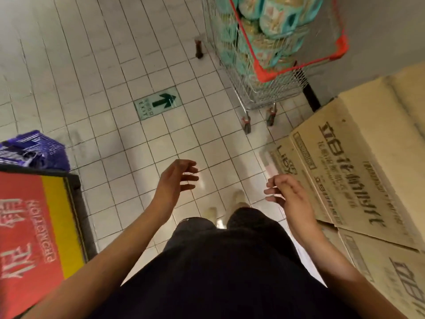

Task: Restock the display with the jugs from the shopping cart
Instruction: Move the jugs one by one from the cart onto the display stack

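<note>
The left hand (177, 180) and right hand (287, 194) are being held empty over the tiled floor (110, 65), fingers loosely spread. Teal jugs (271, 24) are being carried in the wire shopping cart (264, 95), well apart, ahead of the right hand.

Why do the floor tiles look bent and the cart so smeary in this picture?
Head view: the wide-angle lens bows the tile lines of the floor toward the edges; the shopping cart and its jugs are smeared, probably by head motion; a bright glare patch sits on the tiles between the left hand and right hand, both of them soft-edged too.
</note>
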### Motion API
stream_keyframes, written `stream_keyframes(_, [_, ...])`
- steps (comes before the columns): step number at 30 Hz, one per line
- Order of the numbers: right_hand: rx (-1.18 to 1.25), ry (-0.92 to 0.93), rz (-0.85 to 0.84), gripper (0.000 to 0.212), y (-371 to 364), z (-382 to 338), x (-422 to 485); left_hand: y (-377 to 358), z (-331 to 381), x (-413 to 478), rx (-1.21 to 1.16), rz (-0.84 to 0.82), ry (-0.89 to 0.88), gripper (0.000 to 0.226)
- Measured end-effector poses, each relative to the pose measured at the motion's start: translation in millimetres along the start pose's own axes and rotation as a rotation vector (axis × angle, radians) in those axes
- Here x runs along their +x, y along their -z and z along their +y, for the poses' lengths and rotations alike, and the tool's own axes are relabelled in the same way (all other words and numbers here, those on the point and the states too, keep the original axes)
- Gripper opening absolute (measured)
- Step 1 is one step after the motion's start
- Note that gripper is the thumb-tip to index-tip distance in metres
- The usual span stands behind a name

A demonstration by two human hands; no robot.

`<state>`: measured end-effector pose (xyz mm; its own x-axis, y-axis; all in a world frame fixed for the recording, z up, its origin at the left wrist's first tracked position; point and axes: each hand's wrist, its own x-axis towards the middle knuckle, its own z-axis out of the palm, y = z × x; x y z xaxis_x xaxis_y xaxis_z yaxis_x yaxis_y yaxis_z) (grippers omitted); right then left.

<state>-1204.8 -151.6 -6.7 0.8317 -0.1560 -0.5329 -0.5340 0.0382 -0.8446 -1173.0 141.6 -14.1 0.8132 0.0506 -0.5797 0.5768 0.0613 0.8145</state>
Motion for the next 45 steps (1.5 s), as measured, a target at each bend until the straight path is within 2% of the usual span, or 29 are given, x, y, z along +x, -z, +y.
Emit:
stream_keyframes(6, [-0.02,-0.055,0.05,0.019,-35.9,-42.1,86.9,18.0,64.0,87.5,-0.016,0.0,-0.074,0.032])
stream_keyframes(13, [-0.007,-0.084,0.017,0.023,-115.8,-131.7,235.0,52.3,142.0,197.7,-0.009,0.06,0.009,0.04])
stream_keyframes(18, [-0.005,-0.056,-0.093,0.025,-180.5,-201.3,334.3,92.6,202.2,268.4,0.011,0.122,0.032,0.029])
stream_keyframes(23, [-0.029,0.018,-0.198,0.024,-231.7,-260.8,427.2,132.1,255.2,342.8,0.056,0.14,0.028,0.027])
stream_keyframes(27, [-0.034,0.027,-0.147,0.025,-264.3,-295.0,497.9,158.6,297.8,416.7,0.098,0.117,0.036,0.027])
stream_keyframes(31, [0.024,-0.016,-0.023,0.025,-290.6,-322.1,548.1,174.2,358.8,498.8,0.175,0.018,0.029,0.027])
stream_keyframes(35, [0.11,-0.052,0.114,0.026,-303.6,-346.4,580.1,156.3,431.9,584.6,0.31,-0.131,-0.009,0.026])
stream_keyframes(40, [0.233,-0.095,0.294,0.025,-300.3,-370.5,611.8,84.7,513.3,680.3,0.489,-0.384,-0.079,0.024])
stream_keyframes(45, [0.368,-0.12,0.457,0.026,-278.6,-389.4,659.0,-8.1,569.3,757.3,0.566,-0.551,-0.126,0.025])
